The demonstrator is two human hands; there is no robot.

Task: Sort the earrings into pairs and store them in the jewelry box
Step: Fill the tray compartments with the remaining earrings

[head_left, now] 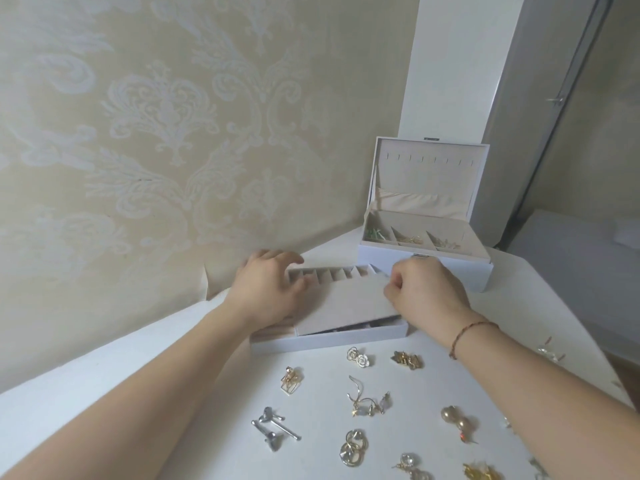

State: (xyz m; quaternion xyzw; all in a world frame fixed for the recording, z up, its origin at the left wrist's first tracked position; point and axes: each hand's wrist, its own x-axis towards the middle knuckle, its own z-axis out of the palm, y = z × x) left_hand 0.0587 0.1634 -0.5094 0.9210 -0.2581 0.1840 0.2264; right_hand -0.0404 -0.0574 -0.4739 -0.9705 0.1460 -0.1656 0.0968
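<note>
Removable tray (pixel 329 336) of the jewelry box sits on the white surface (pixel 104 393), long axis running left to right, just beyond the earrings. A beige velvet insert panel (pixel 346 303) lies tilted across it, its right near corner raised, slotted ring rows (pixel 332 273) exposed at the far edge. Left hand (pixel 270 289) rests spread and open on the panel's left end, fingers at the slots; right hand (pixel 426 292) is curled closed, pinching the panel's right edge. Both hands are on the panel, so the coming move turns on that tilt: the right side looks like the lifting side, the left the pivot. Main jewelry box (pixel 426 247) stands open at far right, just behind the right hand, a few pieces in its compartments. Earrings lie grouped on the near surface, well apart from both hands: rose studs (pixel 360 357), silver pair (pixel 273 427), gold hoops (pixel 353 446). None is held.
</note>
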